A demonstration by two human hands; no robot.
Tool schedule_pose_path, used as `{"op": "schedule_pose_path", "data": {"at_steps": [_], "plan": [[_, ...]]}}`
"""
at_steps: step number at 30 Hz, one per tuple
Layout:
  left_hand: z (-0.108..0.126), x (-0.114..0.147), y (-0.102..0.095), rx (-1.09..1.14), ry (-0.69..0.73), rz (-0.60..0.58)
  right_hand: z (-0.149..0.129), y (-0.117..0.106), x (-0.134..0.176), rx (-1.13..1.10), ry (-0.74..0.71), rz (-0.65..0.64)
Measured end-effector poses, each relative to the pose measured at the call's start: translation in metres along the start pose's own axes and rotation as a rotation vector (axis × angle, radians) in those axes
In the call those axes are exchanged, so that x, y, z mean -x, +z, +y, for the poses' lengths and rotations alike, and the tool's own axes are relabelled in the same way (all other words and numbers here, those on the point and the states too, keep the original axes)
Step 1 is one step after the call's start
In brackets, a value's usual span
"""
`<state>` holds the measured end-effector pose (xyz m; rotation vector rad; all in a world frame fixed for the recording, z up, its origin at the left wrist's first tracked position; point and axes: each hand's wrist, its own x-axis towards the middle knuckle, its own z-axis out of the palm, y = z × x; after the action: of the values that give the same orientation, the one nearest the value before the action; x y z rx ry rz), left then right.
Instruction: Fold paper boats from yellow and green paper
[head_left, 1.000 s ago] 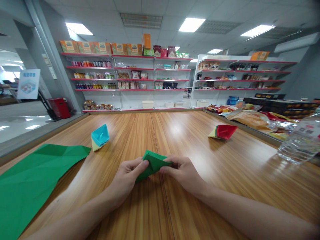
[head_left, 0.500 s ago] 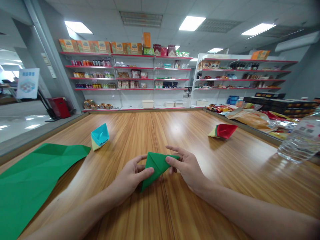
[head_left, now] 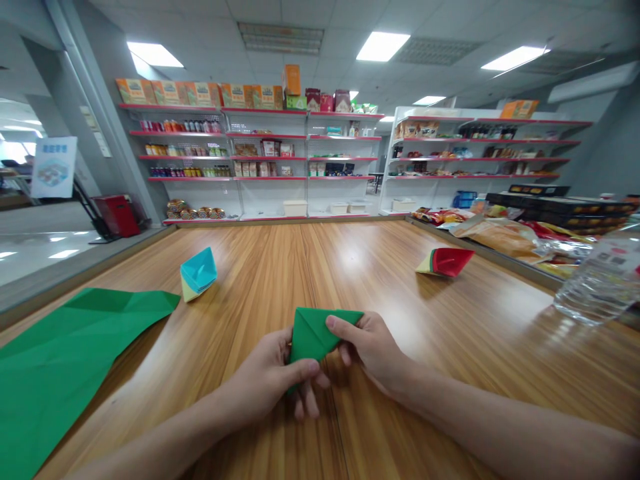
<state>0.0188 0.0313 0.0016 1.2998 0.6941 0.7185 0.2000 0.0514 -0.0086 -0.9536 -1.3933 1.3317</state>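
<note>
A folded piece of green paper [head_left: 314,332], with creases across its face, is held above the wooden table between both hands. My left hand [head_left: 280,367] grips its lower left corner, thumb in front and fingers behind and below. With its thumb across the front, my right hand [head_left: 367,340] pinches the upper right part; its other fingers are partly hidden behind the paper. A blue and yellow folded paper boat [head_left: 199,272] stands to the left, farther off. To the right lies a red, green and yellow folded paper boat [head_left: 447,262].
A large creased green sheet [head_left: 65,360] covers the table's left side. At the right edge stand a clear plastic bottle [head_left: 590,287], snack bags [head_left: 500,237] and stacked black boxes [head_left: 550,207]. Stocked shelves [head_left: 265,140] line the area beyond the wooden table [head_left: 270,260].
The folded green paper has turned so its top edge lies nearly level. My left hand's fingers have shifted lower beneath it, and my right hand's raised fingers have curled behind it.
</note>
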Motion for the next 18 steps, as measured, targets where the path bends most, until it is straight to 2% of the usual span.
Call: {"op": "schedule_pose_path", "data": {"at_steps": [8, 11, 14, 16, 18], "plan": [[-0.002, 0.000, 0.003, -0.038, -0.031, 0.021, -0.006, 0.007, 0.005, 0.002, 0.072, -0.189], [-0.002, 0.000, 0.006, -0.107, -0.021, 0.165, -0.007, 0.009, 0.007, -0.016, 0.089, -0.220], [0.000, 0.002, 0.008, -0.238, 0.131, 0.356, -0.007, 0.012, 0.010, -0.004, 0.119, -0.275], [0.001, 0.002, 0.008, -0.278, 0.155, 0.403, -0.008, 0.015, 0.012, 0.008, 0.119, -0.288], [0.001, 0.003, 0.007, -0.269, 0.132, 0.398, -0.009, 0.018, 0.013, 0.015, 0.113, -0.309]]}}
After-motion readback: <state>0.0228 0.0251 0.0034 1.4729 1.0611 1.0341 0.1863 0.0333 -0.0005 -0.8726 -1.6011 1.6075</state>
